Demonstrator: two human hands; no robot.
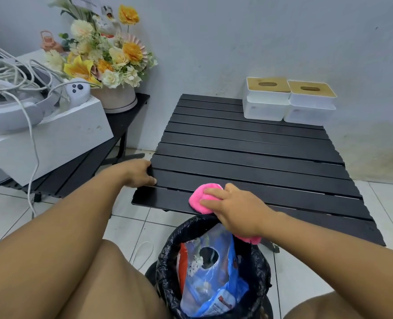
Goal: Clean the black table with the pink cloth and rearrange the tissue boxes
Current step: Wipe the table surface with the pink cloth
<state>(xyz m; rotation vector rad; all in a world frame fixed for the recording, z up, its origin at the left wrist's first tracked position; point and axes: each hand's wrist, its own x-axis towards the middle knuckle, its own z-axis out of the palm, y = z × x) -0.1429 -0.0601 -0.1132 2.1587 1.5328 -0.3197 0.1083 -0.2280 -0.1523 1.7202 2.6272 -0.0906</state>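
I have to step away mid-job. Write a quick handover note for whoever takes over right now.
Right hand presses the pink cloth on the black table's near edge, above the lined trash bin.
Left hand grips the table's left edge.
Two tissue boxes sit side by side at the far right corner.
Done: cannot tell how much is wiped.
Left: finish wiping, rearrange the boxes.

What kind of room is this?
Probably a room in someone's home: a white tiled floor, a low black slatted table against a plain wall, a flower arrangement, and a lined trash bin nearby.
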